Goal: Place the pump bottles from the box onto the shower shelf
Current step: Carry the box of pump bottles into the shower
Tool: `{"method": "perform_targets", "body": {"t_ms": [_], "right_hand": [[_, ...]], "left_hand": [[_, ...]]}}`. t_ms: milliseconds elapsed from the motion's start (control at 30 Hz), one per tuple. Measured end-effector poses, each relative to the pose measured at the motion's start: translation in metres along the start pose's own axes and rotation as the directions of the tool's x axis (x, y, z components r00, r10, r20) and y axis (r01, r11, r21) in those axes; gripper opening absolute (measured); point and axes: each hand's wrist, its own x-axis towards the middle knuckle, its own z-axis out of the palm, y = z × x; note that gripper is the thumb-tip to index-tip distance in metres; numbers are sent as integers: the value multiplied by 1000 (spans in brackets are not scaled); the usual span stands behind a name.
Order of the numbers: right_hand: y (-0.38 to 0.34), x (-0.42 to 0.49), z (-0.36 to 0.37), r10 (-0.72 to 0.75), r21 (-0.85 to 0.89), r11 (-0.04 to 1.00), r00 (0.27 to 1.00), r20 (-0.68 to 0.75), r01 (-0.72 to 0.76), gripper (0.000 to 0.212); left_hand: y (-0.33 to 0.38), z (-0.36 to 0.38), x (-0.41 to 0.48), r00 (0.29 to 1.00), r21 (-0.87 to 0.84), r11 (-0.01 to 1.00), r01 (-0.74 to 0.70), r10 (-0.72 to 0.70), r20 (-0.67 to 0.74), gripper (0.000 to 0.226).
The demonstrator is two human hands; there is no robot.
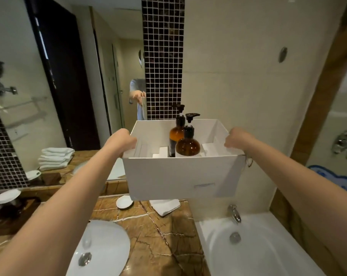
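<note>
Below me brown marble counter [158, 236] with white sink [101, 246]; white bathtub [258, 251] at my right, chrome spout [234, 213] at its rim. Ahead cream wall [238, 66], dark mosaic column [163, 56]. Big mirror [49, 76] at my left. Light soft, warm.

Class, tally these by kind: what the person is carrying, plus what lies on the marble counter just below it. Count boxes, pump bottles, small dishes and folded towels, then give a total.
White box: 1
Amber pump bottles: 2, a tall one and a round one
Small white dish: 1
Folded white towel: 1
Total: 5
</note>
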Motion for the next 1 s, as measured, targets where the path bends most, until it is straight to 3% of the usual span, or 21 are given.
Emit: {"method": "perform_targets", "body": {"t_ms": [233,533,667,800,1000], "right_hand": [[30,-30,-13,137,-10,990,990,-37,-138,35],[81,-103,-59,335,-24,938,922,-196,-346,29],[108,-148,-79,444,21,891,858,-260,-454,31],[136,-210,-94,518,27,838,780,-352,-544,11],[176,-321,-118,665,113,718,630,-400,-686,27]], "left_hand": [[20,17,-2,991,-35,997,-66,70,115,3],[87,40,-14,918,-82,950,-303,313,243,24],[121,53,-39,845,-173,905,-389,426,323,29],[157,62,-75,746,-326,832,-450,550,375,26],[202,74,-152,547,-402,709,-580,704,452,27]]}}
